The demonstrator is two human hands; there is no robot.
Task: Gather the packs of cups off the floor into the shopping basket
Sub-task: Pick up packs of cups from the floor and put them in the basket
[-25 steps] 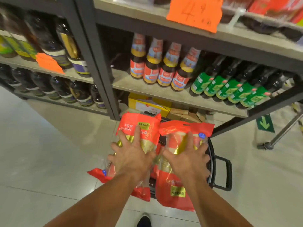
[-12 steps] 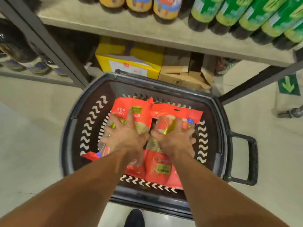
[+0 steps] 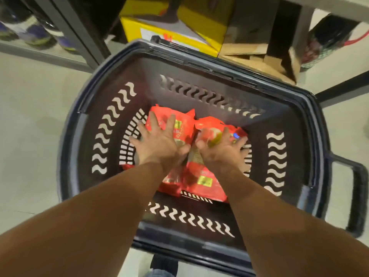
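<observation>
Shop aisle, pale floor (image 3: 30, 120), viewed from above. Nearest the viewer, a shoe tip (image 3: 163, 264) shows beneath the near rim of the basket (image 3: 199, 254). Both forearms reach down into the basket. The left hand (image 3: 157, 142) lies flat, fingers straight and spread wide, on the left pack (image 3: 180, 126); the right hand (image 3: 221, 150), just beside it, also has its fingers spread, over the right pack (image 3: 205, 180), though blur leaves it unclear whether they press or have begun to lift. Both packs lie side by side on the basket bottom, touching, under and beyond the palms. To the right of the right hand, well apart, the basket handle (image 3: 357, 198) juts out. Beyond the fingertips rises the far basket wall; past it, under a shelf, stand a yellow box (image 3: 179, 31) and brown cartons (image 3: 257, 56). Judged step: setting down the two packs. Next move: lift both hands clear and check the floor for remaining packs; none shows here.
</observation>
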